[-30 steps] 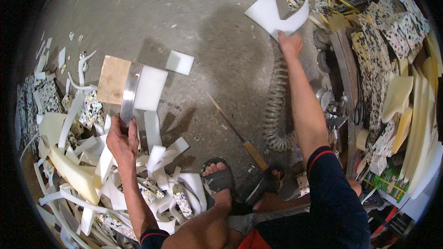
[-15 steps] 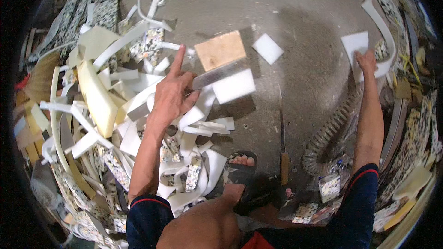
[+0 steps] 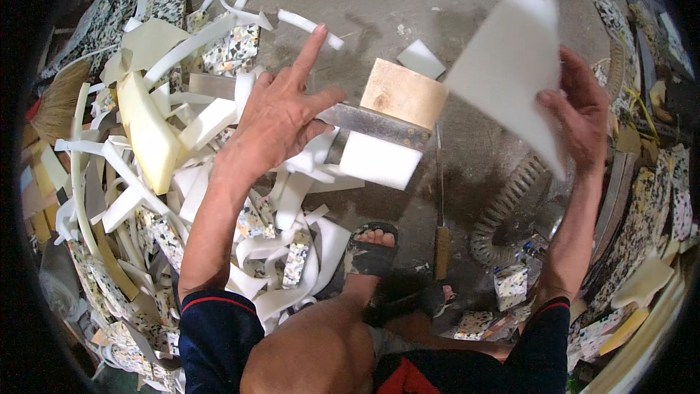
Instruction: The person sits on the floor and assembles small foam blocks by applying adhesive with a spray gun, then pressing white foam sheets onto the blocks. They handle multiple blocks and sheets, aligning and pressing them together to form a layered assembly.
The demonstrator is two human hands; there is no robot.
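My left hand [image 3: 273, 113] grips a flat metal bar [image 3: 372, 124], its index finger stretched away from me and the thumb along the bar. The bar runs out on both sides of the hand. A pale wooden block [image 3: 403, 95] sits along its far edge and a white foam block [image 3: 379, 160] along its near edge; how they are joined is hidden. My right hand [image 3: 580, 113] holds up a thin white foam sheet [image 3: 507, 66] by its right edge, tilted above the floor. A smaller white foam square [image 3: 421, 58] lies beyond the wooden block.
White foam strips and offcuts [image 3: 292, 284] heap up at left, with a cream foam slab [image 3: 146, 135] and a straw broom [image 3: 64, 102]. A long knife [image 3: 441, 248] lies on the floor near my sandalled foot [image 3: 373, 248]. A coiled hose [image 3: 496, 222] and speckled foam [image 3: 634, 248] are at right.
My right hand has lifted the white foam sheet off the floor at right and brought it inward. My left hand, still gripping the bar, has shifted; its block end has swung right and nearer.
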